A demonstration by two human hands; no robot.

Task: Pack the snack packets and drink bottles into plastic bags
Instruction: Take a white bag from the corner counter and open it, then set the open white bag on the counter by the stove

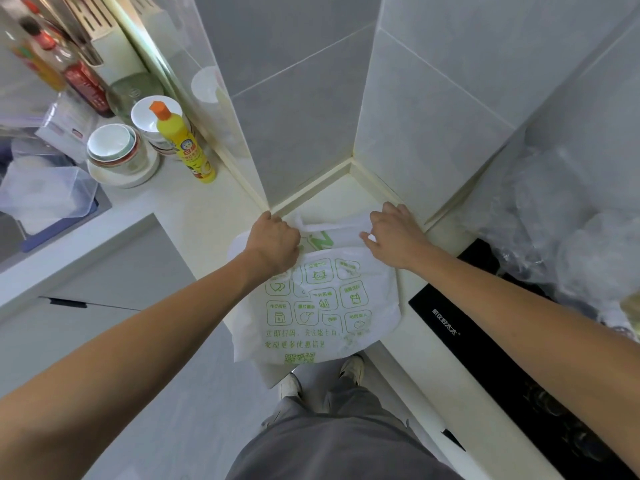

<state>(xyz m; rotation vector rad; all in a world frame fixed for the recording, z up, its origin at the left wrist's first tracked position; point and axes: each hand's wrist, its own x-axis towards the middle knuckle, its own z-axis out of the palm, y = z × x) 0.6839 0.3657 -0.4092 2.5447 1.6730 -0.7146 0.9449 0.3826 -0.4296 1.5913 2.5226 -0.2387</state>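
A white plastic bag (322,313) with green printed icons and text lies flat on the pale counter in the corner, its lower end hanging over the counter's front edge. My left hand (275,239) is closed on the bag's left handle at its far end. My right hand (394,233) pinches the right handle between fingers and thumb. Both hands sit close to the tiled wall corner. No snack packets or drink bottles are clearly visible.
A yellow detergent bottle (183,143) with an orange cap stands at the left by stacked bowls (117,150). A clear plastic tub (48,195) sits in the sink area. A black cooktop (491,341) lies at the right, with clear crumpled plastic bags (568,230) behind it.
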